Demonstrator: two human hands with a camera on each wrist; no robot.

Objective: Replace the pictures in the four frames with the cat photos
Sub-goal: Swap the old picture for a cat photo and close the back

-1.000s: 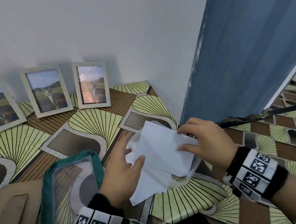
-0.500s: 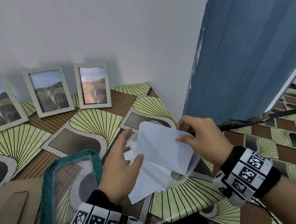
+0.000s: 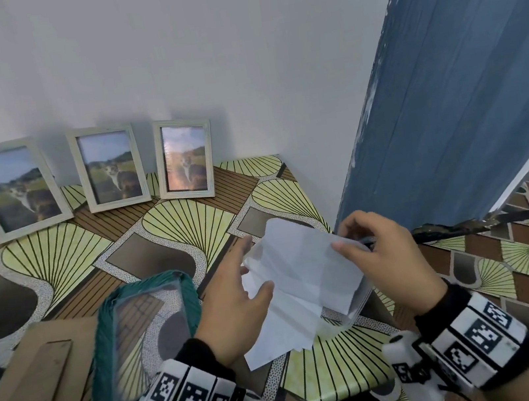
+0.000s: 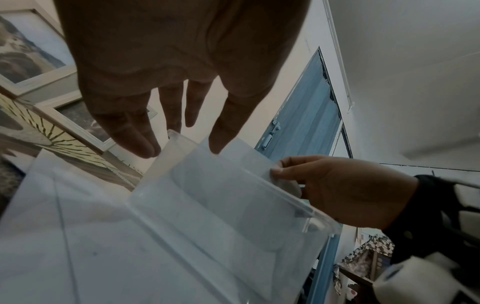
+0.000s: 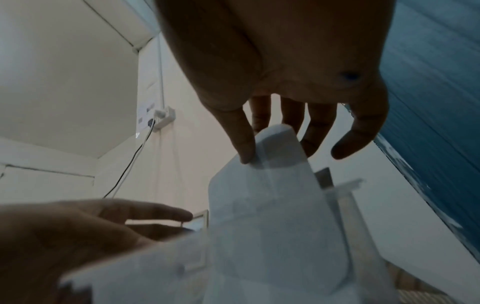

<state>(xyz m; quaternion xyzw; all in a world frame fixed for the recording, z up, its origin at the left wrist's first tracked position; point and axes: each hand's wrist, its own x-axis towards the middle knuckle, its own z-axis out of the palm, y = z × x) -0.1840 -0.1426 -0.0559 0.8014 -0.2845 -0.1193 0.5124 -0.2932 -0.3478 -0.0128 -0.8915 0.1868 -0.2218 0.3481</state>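
Head view looks down; both wrist views look up, close, sharing the white sheets.

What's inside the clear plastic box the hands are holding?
White paper sheets fill the clear plastic box and stick out of it; the right hand pinches their corner. Only blank white sides show, so anything printed on them is hidden.

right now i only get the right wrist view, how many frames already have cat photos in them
Observer: Three pale wooden frames, left, middle, right, lean on the white wall, each showing a cat.
Operator: and the fourth one
Observer: Its parts seem to lie apart: a teal-edged glass pane and a brown cardboard backing on the patterned table.
Operator: is my left hand holding the paper
Observer: No, the left hand has straight fingers beside the white sheets; only the right hand pinches them.
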